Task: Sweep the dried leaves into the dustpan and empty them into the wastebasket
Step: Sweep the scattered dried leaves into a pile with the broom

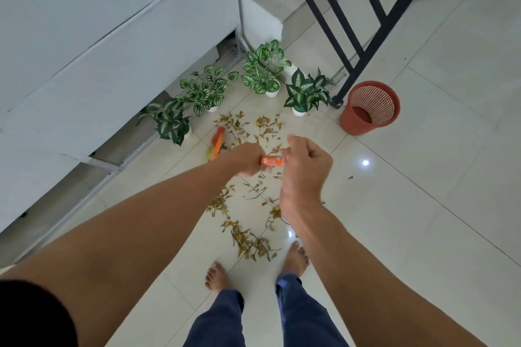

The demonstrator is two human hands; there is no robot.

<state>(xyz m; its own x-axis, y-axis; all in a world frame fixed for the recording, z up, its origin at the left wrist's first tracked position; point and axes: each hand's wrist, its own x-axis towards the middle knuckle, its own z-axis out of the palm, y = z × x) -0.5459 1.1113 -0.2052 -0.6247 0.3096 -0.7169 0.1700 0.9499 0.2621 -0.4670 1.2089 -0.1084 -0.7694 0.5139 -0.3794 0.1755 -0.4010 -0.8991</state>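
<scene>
I see both arms stretched forward: left hand [245, 159] wraps orange broom handle [271, 161], right hand [306, 162] curls round its upper end; broom head [217, 139] among dried leaves [248, 242].

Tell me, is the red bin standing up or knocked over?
Standing up. The wastebasket rests on its narrow base with its open mouth facing up.

Orange broom [271, 161] amid scattered dried leaves [248, 242]

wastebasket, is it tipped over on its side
No, the wastebasket stands upright on the floor with its open mouth up, beside the foot of the black railing.
</scene>
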